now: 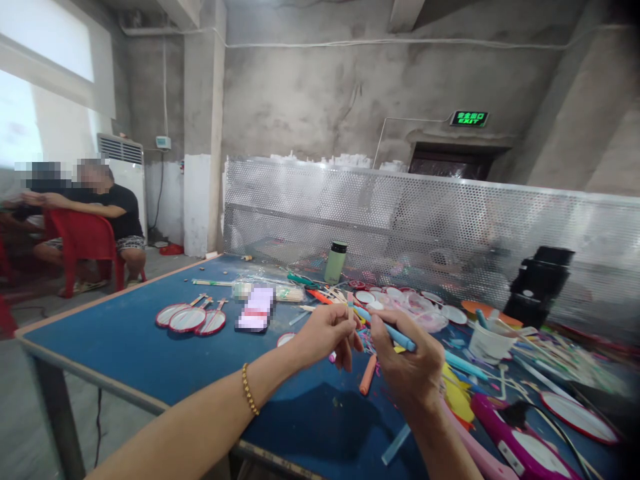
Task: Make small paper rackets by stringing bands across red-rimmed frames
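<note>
My left hand (327, 333), with a gold bead bracelet on its wrist, pinches a small thin stick (351, 303) upright between thumb and fingers. The stick looks pale with a pinkish top and a bluish band. In my right hand (415, 363) is a blue marker (400, 337), its front end pointing left at the stick; whether the two touch, I cannot tell. An orange marker (368, 375) lies on the blue table between my hands. Nearer the front edge is a translucent blue strip (397, 445).
Round white paddles with red rims (187, 319) and a phone (256, 309) lie to the left. Behind stands a green bottle (335, 263) before a perforated metal screen (320, 193). A white cup (493, 342), a purple device (520, 437) and clutter fill the right. Two people sit far left.
</note>
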Demonstrator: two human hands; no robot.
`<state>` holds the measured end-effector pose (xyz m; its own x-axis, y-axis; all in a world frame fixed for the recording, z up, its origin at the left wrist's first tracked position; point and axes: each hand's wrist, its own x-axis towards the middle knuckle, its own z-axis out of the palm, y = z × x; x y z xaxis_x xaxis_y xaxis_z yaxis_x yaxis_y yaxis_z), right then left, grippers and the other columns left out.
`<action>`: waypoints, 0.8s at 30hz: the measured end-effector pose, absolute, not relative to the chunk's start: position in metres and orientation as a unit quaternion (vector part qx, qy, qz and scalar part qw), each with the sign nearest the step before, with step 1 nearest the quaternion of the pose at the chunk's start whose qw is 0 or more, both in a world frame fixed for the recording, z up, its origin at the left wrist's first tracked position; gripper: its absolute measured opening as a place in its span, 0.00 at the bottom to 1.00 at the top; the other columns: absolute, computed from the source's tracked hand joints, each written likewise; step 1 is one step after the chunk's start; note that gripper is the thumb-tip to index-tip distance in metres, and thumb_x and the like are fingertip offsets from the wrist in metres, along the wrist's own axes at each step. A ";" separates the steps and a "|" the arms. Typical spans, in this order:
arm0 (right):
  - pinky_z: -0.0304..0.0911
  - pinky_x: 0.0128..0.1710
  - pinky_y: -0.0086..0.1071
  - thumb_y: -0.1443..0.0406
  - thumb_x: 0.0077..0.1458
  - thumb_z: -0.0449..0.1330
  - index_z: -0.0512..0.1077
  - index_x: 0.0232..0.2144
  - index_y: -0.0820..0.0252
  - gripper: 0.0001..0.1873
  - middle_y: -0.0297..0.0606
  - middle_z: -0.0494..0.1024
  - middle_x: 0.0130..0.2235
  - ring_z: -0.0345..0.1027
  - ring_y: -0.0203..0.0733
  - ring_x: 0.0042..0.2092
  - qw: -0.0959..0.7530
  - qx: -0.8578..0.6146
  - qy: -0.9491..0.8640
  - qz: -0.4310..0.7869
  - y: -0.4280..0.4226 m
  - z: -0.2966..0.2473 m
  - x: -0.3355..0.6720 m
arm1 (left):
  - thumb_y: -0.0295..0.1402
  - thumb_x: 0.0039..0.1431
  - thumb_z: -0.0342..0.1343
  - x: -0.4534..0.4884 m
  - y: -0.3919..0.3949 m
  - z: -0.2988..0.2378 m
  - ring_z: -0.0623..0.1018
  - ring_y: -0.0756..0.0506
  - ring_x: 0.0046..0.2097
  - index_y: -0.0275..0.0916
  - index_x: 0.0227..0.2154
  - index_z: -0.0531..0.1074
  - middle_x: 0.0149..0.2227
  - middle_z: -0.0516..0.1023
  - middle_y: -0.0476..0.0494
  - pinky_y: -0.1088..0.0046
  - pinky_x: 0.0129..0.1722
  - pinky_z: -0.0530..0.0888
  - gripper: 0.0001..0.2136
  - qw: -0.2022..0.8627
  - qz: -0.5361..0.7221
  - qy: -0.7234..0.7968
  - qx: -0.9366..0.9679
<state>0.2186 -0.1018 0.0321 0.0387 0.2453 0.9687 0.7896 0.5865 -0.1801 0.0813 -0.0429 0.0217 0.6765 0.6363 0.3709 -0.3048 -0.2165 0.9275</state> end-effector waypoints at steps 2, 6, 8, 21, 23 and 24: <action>0.62 0.24 0.26 0.68 0.57 0.58 0.75 0.28 0.59 0.06 0.34 0.79 0.28 0.72 0.35 0.28 0.602 -0.395 -0.659 -0.218 -0.103 0.032 0.219 | 0.31 0.56 0.49 0.082 -0.042 0.021 0.74 0.50 0.16 0.35 0.34 0.64 0.25 0.75 0.47 0.80 0.12 0.65 0.05 0.615 0.384 0.122 0.678; 0.62 0.24 0.26 0.69 0.57 0.59 0.75 0.29 0.59 0.06 0.33 0.79 0.28 0.72 0.34 0.28 0.600 -0.395 -0.660 -0.218 -0.103 0.032 0.219 | 0.30 0.56 0.49 0.082 -0.040 0.019 0.74 0.50 0.16 0.35 0.35 0.64 0.26 0.75 0.47 0.80 0.12 0.65 0.05 0.615 0.387 0.122 0.676; 0.62 0.24 0.26 0.69 0.56 0.59 0.75 0.29 0.59 0.06 0.33 0.79 0.28 0.71 0.34 0.27 0.601 -0.395 -0.658 -0.223 -0.102 0.031 0.219 | 0.30 0.56 0.49 0.082 -0.040 0.019 0.74 0.50 0.16 0.35 0.34 0.64 0.26 0.75 0.47 0.80 0.12 0.65 0.04 0.615 0.387 0.123 0.676; 0.65 0.27 0.27 0.68 0.56 0.59 0.75 0.29 0.59 0.06 0.33 0.79 0.28 0.72 0.35 0.28 0.598 -0.385 -0.672 -0.204 -0.102 0.033 0.216 | 0.33 0.57 0.50 0.083 -0.040 0.018 0.74 0.51 0.16 0.37 0.30 0.61 0.25 0.75 0.48 0.80 0.13 0.66 0.06 0.613 0.387 0.117 0.679; 0.65 0.28 0.27 0.69 0.56 0.59 0.75 0.29 0.59 0.06 0.33 0.79 0.27 0.72 0.35 0.27 0.596 -0.383 -0.676 -0.204 -0.103 0.033 0.216 | 0.34 0.56 0.51 0.083 -0.040 0.019 0.74 0.51 0.16 0.37 0.29 0.60 0.23 0.74 0.49 0.80 0.13 0.66 0.07 0.610 0.389 0.120 0.680; 0.65 0.28 0.27 0.69 0.56 0.59 0.75 0.30 0.59 0.05 0.33 0.79 0.28 0.72 0.35 0.27 0.597 -0.382 -0.676 -0.205 -0.103 0.032 0.216 | 0.34 0.56 0.52 0.083 -0.040 0.019 0.74 0.50 0.16 0.37 0.29 0.60 0.23 0.73 0.49 0.79 0.13 0.66 0.07 0.610 0.390 0.120 0.680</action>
<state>0.2156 -0.1031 0.0324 0.0033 0.2716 0.9624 0.7600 0.6248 -0.1789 0.0826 -0.0405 0.0190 0.6678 0.6381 0.3832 -0.3124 -0.2271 0.9224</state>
